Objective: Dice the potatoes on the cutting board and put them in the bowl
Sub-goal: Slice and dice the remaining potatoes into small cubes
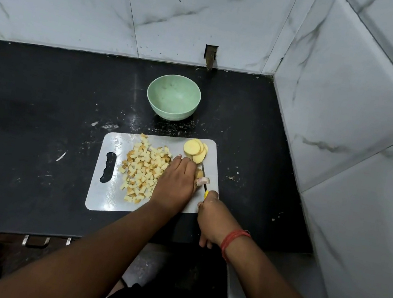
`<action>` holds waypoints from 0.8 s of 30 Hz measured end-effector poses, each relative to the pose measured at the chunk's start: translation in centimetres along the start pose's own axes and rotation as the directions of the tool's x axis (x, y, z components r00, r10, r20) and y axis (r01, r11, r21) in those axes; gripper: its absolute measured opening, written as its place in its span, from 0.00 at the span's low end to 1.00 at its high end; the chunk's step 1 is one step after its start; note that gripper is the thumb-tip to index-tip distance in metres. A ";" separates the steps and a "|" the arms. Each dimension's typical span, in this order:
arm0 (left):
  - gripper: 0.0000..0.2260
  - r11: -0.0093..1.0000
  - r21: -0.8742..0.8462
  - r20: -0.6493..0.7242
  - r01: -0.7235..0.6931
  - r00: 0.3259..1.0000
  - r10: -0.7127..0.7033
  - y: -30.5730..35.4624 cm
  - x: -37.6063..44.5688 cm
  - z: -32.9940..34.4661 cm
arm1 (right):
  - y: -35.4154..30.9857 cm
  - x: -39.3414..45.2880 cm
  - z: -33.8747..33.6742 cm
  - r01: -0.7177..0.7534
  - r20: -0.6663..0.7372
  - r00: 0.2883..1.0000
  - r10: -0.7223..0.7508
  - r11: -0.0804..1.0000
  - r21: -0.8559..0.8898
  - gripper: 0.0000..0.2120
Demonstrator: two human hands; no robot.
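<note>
The left hand (177,179) covers a potato piece (199,173) (grip unclear), while the right hand (213,216) grips the knife (204,179).

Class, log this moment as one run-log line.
left hand steadies potato | right hand grips knife | dice on board | bowl empty

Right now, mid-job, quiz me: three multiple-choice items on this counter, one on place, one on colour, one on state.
1. Where do the diced potato pieces lie?
A. in the bowl
B. on the cutting board
C. on the counter

2. What colour is the bowl?
A. pale green
B. red
C. black

3. What does the right hand hold?
A. nothing
B. the bowl
C. the knife

Answers: 1 B, the pile sits on the cutting board. 2 A, its wall is pale green. 3 C, fingers wrap the handle of the knife.
</note>
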State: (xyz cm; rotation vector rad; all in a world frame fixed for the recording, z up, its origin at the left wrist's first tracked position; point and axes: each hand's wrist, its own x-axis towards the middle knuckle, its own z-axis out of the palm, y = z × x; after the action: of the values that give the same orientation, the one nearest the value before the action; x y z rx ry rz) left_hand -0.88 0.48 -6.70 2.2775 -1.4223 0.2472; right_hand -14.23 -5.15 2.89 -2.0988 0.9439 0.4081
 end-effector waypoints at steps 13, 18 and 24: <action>0.13 0.999 -0.053 -0.011 0.006 1.000 -0.006 0.0 0.0 0.2 | 0.1 0.0 -0.3 -0.038 0.067 0.997 0.044 0.995 -0.094 0.06; 0.13 0.998 -0.060 0.004 0.017 1.000 -0.017 -0.1 -0.1 0.1 | -0.2 0.0 -0.2 -0.060 0.066 0.996 0.067 0.994 -0.096 0.05; 0.17 0.997 -0.057 0.008 0.050 0.999 -0.049 0.2 0.0 0.0 | 1.5 -0.9 0.0 -0.082 0.079 0.993 0.090 0.991 -0.107 0.10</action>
State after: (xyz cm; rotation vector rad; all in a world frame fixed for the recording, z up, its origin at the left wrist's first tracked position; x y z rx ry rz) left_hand -1.08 0.39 -6.66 2.2655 -1.3567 0.1812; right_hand -15.95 -5.31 2.58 -2.1209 0.9851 0.5961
